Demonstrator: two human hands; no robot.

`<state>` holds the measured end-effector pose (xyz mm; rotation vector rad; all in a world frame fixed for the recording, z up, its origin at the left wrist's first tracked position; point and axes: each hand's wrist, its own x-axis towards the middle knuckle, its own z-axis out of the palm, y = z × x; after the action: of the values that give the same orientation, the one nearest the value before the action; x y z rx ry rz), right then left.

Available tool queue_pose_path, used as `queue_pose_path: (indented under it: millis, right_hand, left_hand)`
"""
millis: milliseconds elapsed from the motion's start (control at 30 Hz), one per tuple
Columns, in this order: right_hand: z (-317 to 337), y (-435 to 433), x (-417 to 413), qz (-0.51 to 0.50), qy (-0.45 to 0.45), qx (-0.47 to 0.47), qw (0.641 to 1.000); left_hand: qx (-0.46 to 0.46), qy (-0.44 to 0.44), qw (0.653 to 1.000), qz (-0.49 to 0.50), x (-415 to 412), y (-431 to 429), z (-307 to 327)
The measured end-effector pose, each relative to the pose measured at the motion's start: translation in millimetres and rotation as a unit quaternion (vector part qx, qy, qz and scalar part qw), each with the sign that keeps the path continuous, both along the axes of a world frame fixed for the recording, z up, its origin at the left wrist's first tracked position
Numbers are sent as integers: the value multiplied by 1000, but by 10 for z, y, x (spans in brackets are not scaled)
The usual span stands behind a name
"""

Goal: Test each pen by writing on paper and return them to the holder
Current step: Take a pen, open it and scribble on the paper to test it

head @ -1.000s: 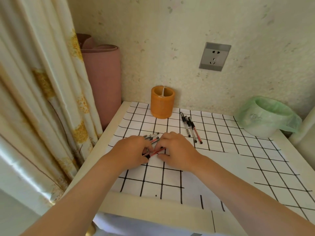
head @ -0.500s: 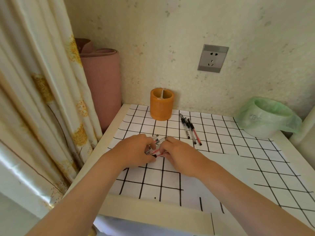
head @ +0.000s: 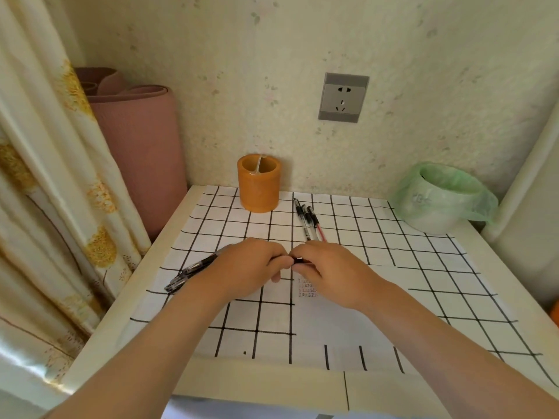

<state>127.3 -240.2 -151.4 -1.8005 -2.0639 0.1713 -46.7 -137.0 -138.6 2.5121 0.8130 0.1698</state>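
Since half a second ago the pens have swung round. They no longer point to the far side between the hands: the pen bundle (head: 193, 272), clear plastic barrels with dark ends, now juts to the near left from under the left hand (head: 245, 269). At least two pens show in it, and the fist hides any others. Three more slim ballpoint pens (head: 308, 220) lie side by side on the far part of the table, just right of the one orange cylindrical pen holder (head: 259, 186), which stands upright by the wall.

A white cloth with a black grid (head: 348, 225) covers the cream tabletop (head: 257, 379). One plain white sheet of paper (head: 348, 328) lies on it at the near right, with a few rows of small marks beside the right hand (head: 329, 272).

The pale speckled wall carries one grey socket (head: 343, 97). One pink rolled mat (head: 136, 146) stands in the far left corner beside a cream curtain with yellow flowers (head: 45, 176). One bin lined with a green plastic bag (head: 441, 196) sits far right.

Both forearms reach in from the near edge and the hands meet knuckles up. The left fingers curl round the bundle. The right thumb and fingers pinch a black pen tip (head: 298, 260) that shows between the hands; whether it belongs to the bundle cannot be told.
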Motion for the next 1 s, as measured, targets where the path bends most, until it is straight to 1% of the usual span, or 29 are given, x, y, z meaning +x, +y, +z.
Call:
queue_pose_path:
  millis: [200,333,500,667,800,900,1000]
  right_hand:
    - [1,-91,165,-55,-50,12,997]
    - [-37,-145,229,-41,-39,7,998]
    - [-124,-164,268,-41,-2,-14,999]
    - [-127,-210,252,-54,-52,8,997]
    - [-116,-217,228,-60,-78,3,995]
    - [-104,-209,229,-65,-64,-3,996]
    - [-106,-205,244,-74,-5,-55,996]
  left_hand:
    - [26,-41,999,10,127,-16,-8]
    - [-3,-63,998,-1,210,-39,-30]
    - [-30,-102,994,0,307,-51,-100]
    - [-63,-108,992,-10,334,-65,-142]
    - [-69,-99,993,-10,320,-49,-143]
    - [-64,-97,993,-3,298,-5,-142]
    - [-22,-77,997,7,290,3,-148]
